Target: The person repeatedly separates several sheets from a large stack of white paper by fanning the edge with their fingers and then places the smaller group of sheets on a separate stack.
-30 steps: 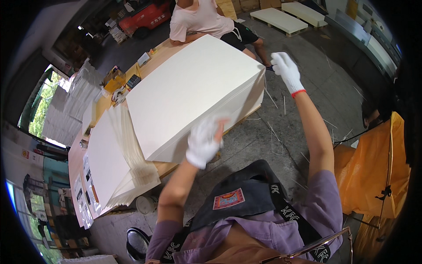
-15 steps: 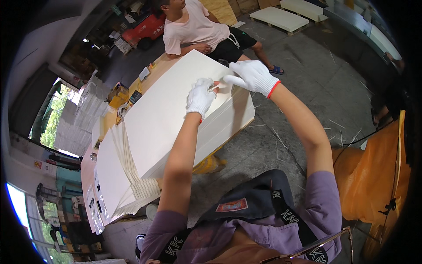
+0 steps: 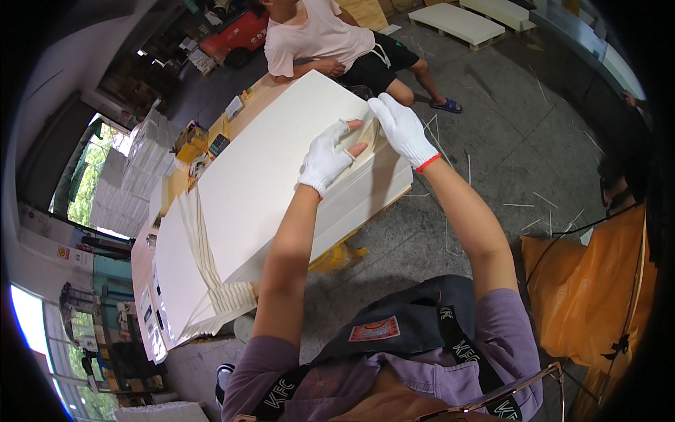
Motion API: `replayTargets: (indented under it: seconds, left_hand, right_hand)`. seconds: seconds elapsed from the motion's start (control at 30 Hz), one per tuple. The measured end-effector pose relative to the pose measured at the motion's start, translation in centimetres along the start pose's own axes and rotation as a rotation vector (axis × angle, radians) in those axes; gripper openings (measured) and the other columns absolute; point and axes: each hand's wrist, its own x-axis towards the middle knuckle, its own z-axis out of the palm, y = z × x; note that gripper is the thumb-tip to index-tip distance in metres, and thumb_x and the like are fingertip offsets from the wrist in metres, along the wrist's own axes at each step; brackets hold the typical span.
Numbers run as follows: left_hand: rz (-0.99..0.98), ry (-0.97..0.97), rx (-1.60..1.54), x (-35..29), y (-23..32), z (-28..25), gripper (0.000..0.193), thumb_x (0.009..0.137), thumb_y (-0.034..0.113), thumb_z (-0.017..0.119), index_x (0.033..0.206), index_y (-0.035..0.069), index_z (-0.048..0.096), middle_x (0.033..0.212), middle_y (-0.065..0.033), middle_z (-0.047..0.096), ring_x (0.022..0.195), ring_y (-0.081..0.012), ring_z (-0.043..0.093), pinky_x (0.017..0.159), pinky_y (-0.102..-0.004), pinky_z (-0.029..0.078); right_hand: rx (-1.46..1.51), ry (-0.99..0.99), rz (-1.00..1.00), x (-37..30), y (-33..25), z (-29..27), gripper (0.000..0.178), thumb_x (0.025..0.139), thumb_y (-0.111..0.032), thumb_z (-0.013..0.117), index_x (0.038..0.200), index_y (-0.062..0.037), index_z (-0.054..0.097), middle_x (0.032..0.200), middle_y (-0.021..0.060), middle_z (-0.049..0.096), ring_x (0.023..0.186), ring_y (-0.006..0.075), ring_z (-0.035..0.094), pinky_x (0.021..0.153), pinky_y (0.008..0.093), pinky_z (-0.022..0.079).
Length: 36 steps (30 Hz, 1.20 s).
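Note:
A thick stack of large white paper sheets lies in front of me, its right corner slightly lifted and fanned. My left hand, in a white knit glove with bare thumb and index fingertips, rests on top near that corner, thumb and index finger spread apart. My right hand, in a white glove with a red cuff, is at the right edge of the sheets with its fingers stretched out along the edge; its thumb is hardly visible. Toward the left end, several sheets are fanned out in a stepped pile.
A table runs beneath the stack, with a yellow box and a calculator on it. Beyond it sits a person in a pink shirt. White stacks on pallets stand far off; an orange sheet hangs at right.
My right hand has come down onto the sheets' edge, its thumb no longer pointing out toward the left hand. The left thumb and index finger have spread wider apart.

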Motion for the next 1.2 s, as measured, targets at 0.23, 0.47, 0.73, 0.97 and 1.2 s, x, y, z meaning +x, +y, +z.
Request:
replayTargets:
  seconds: [0.23, 0.47, 0.73, 0.97, 1.2]
  left_hand:
    - [-0.03, 0.082, -0.183, -0.5, -0.2, 0.3, 0.043, 0.092, 0.026, 0.062, 0.132, 0.01, 0.061, 0.125, -0.0142, 0.066, 0.116, -0.0266, 0.062, 0.101, -0.0336, 0.045]
    - [0.014, 0.026, -0.029, -0.4, 0.0, 0.4, 0.042, 0.092, 0.027, 0.064, 0.133, 0.02, 0.06, 0.121, -0.0136, 0.068, 0.11, -0.0292, 0.065, 0.096, -0.0345, 0.048]
    - [-0.018, 0.015, 0.043, -0.5, 0.9, 0.3, 0.042, 0.092, 0.025, 0.065, 0.134, 0.018, 0.06, 0.121, -0.0133, 0.067, 0.107, -0.0256, 0.065, 0.093, -0.0341, 0.049]
    - [0.074, 0.147, 0.06, -0.3, -0.6, 0.9, 0.035, 0.094, 0.024, 0.057, 0.129, 0.023, 0.061, 0.114, -0.0153, 0.068, 0.1, -0.0372, 0.067, 0.086, -0.0404, 0.052]
    - [-0.016, 0.002, 0.144, -0.4, 1.2, 0.3, 0.035, 0.09, 0.03, 0.067, 0.122, 0.018, 0.064, 0.109, -0.0143, 0.069, 0.084, -0.0259, 0.068, 0.08, -0.0359, 0.053]
  right_hand:
    - [-0.03, -0.042, 0.065, -0.1, -0.1, 0.1, 0.044, 0.103, -0.049, 0.037, 0.103, -0.0079, 0.052, 0.088, 0.0218, 0.062, 0.089, 0.0452, 0.059, 0.074, 0.0508, 0.045]
    - [-0.042, 0.021, -0.057, -0.1, 1.0, 0.5, 0.04, 0.104, -0.045, 0.036, 0.107, -0.009, 0.053, 0.091, 0.0196, 0.062, 0.089, 0.0438, 0.06, 0.072, 0.0505, 0.046]
    - [-0.077, 0.052, -0.127, -0.1, 1.7, 0.7, 0.038, 0.104, -0.043, 0.037, 0.107, -0.0084, 0.052, 0.092, 0.0199, 0.062, 0.088, 0.0444, 0.06, 0.072, 0.0509, 0.046]
    - [-0.041, 0.058, -0.084, 0.0, 1.2, 0.8, 0.039, 0.103, -0.044, 0.038, 0.104, -0.0078, 0.052, 0.087, 0.0215, 0.061, 0.086, 0.0459, 0.059, 0.071, 0.0517, 0.045]
    - [-0.088, 0.102, -0.174, -0.1, 2.2, 1.2, 0.039, 0.103, -0.044, 0.038, 0.104, -0.008, 0.052, 0.088, 0.0218, 0.062, 0.086, 0.0463, 0.06, 0.071, 0.053, 0.045]
